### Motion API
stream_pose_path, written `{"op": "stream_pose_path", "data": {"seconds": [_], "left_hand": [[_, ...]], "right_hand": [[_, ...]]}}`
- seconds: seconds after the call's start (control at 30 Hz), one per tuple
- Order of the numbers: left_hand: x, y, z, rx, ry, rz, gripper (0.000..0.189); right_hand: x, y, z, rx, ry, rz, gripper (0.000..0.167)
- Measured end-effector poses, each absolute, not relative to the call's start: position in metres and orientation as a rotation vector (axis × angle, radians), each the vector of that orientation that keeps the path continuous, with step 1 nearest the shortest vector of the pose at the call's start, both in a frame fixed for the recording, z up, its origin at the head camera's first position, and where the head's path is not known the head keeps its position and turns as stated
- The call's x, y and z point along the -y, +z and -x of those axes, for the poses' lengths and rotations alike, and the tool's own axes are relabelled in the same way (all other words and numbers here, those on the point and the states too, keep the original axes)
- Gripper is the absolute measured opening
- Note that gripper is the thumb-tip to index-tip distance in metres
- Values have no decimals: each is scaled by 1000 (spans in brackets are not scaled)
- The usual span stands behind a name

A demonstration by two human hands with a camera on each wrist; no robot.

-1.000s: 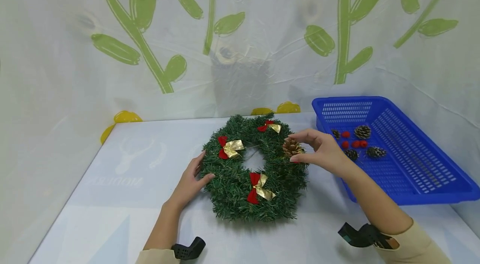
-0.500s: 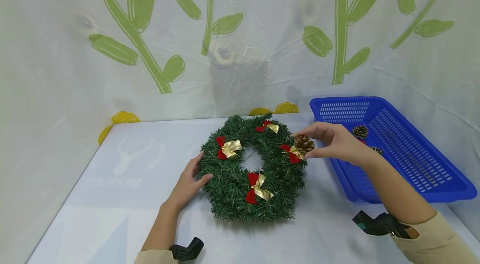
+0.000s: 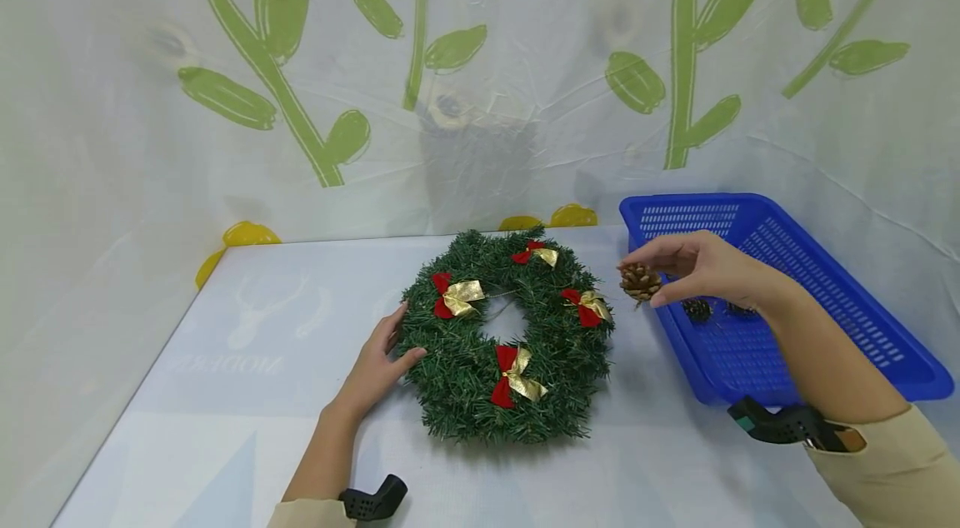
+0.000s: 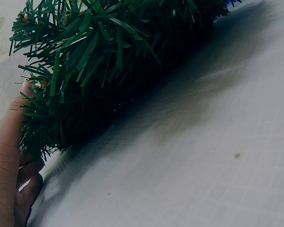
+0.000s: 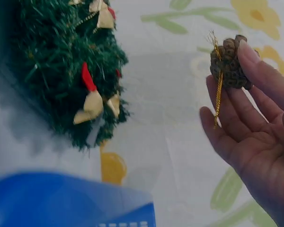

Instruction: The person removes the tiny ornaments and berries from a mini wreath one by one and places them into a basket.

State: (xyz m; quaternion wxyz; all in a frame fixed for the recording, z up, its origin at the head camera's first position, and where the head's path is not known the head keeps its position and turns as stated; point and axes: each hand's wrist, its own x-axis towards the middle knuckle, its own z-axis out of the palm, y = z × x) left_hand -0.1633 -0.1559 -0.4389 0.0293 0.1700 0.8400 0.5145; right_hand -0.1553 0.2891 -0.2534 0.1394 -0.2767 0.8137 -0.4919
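A green tinsel wreath (image 3: 457,361) lies on the white table, with several red-and-gold bows (image 3: 459,296) spaced around it. My left hand (image 3: 377,366) holds its left edge, thumb against the foliage and fingers lower at the side, as the left wrist view shows. Between thumb and fingertips my right hand (image 3: 708,266) pinches a brown pine cone (image 3: 640,282), in the air between the wreath and the blue basket. A gold cord (image 5: 219,94) hangs from the cone in the right wrist view.
To the right stands a blue plastic basket (image 3: 847,313) with perforated walls. Dark pine cones (image 3: 697,310) lie inside it, partly hidden by my right hand and forearm. A white sheet (image 3: 570,112) printed with flowers hangs behind the table.
My right hand has moved the pine cone from over the wreath's right-hand bow rightward toward the basket, uncovering that bow. My left hand and the wreath have stayed put.
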Motion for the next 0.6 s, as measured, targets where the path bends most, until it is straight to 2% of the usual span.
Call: {"op": "stream_pose_path", "data": {"seconds": [0.6], "left_hand": [[157,-442,164,-2603,1578,-517,76]], "right_hand": [[-344,-246,179,-2397,-1327,568,44]]}}
